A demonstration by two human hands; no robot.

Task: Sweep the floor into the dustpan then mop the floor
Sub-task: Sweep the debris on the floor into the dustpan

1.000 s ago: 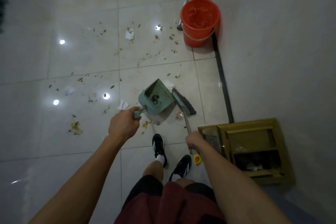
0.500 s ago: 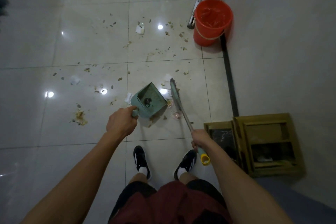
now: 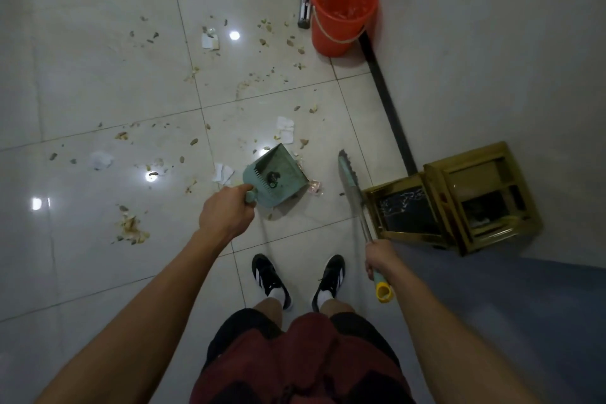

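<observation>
My left hand (image 3: 226,215) grips the short handle of a green dustpan (image 3: 277,175), which is tilted above the pale tiled floor (image 3: 98,82) with a few dark bits inside. My right hand (image 3: 380,257) holds the handle of a small green broom (image 3: 349,174) with a yellow end cap. The broom's head is lifted off to the right of the dustpan, apart from it. Scraps of paper (image 3: 284,129), shells and crumbs lie scattered over the tiles ahead and to the left. A pinkish scrap (image 3: 315,188) lies just right of the dustpan.
An orange bucket (image 3: 342,10) stands against the wall at top right, with a mop head (image 3: 305,0) lying beside it. A gold-framed glass cabinet (image 3: 459,197) lies on the floor at the right. My two black shoes (image 3: 296,279) stand just behind the dustpan.
The broom has swung away from the dustpan to the right and its head has lifted. The dustpan stays in my left hand. The view has shifted, so bucket and cabinet sit further right.
</observation>
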